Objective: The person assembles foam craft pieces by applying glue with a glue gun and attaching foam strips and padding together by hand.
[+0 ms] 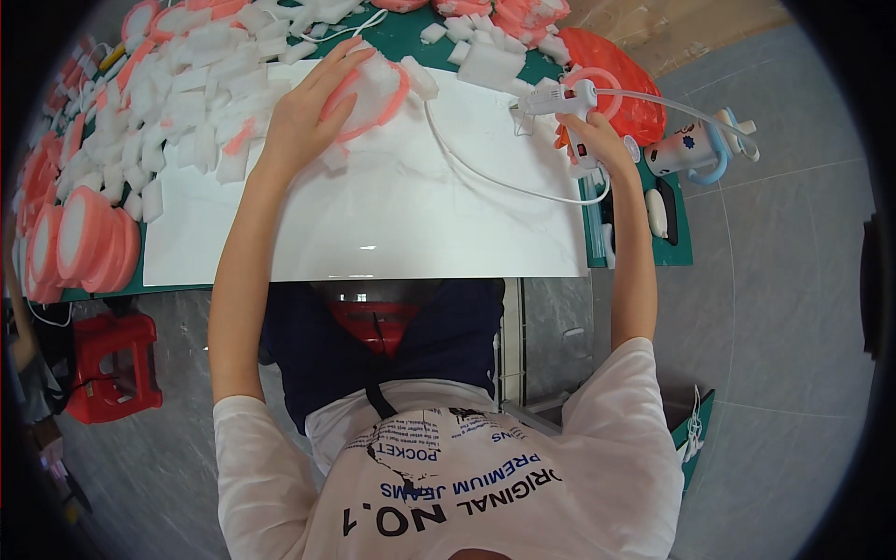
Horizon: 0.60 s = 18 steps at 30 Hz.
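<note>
Near the top centre of the frame, our left hand (308, 112) lies spread flat over the pink ring with white foam (373, 93) on the white board (373, 215). Our right hand (593, 135), upper right, is closed around the glue gun (560, 98), nozzle pointing left. We judge it best to pin the ring firmly, keep fingers off the seam, and mind the trailing cord (485, 173).
</note>
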Each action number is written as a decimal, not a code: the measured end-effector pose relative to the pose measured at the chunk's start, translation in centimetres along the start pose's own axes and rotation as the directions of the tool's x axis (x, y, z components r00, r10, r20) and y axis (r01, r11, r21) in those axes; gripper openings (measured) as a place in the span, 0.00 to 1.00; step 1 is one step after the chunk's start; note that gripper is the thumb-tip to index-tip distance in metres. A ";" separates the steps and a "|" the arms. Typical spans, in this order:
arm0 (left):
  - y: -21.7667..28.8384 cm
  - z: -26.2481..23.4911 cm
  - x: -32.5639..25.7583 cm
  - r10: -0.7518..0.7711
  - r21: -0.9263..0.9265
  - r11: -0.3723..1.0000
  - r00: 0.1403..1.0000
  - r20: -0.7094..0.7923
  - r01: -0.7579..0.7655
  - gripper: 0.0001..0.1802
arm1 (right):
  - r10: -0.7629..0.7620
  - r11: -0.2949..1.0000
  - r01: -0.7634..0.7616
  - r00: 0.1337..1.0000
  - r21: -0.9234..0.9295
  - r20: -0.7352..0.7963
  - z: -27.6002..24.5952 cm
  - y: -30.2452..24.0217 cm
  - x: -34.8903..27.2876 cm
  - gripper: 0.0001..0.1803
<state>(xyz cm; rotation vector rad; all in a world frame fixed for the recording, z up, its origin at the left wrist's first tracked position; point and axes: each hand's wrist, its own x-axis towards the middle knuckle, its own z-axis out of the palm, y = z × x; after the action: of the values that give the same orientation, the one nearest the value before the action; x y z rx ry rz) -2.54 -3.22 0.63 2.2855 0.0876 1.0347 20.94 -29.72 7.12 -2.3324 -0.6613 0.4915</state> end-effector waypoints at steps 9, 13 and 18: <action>0.1 0.0 0.1 -0.008 -0.018 1.000 1.000 0.001 0.008 0.26 | 0.011 1.000 -0.012 1.000 0.023 0.025 -0.2 0.2 0.2 0.18; 0.1 0.0 0.0 -0.005 -0.013 1.000 1.000 0.000 0.005 0.26 | 0.008 1.000 -0.009 1.000 0.027 0.006 -0.1 0.2 0.1 0.18; -0.2 0.2 0.0 0.016 0.042 0.999 0.999 -0.032 -0.015 0.26 | -0.034 0.999 0.033 0.999 0.042 0.017 -0.1 0.8 -0.1 0.17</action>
<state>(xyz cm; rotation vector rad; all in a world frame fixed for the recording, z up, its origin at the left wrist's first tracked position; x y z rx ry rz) -2.33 -3.12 0.42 2.3111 0.1058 1.0871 21.20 -30.42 6.68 -2.2771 -0.6913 0.5060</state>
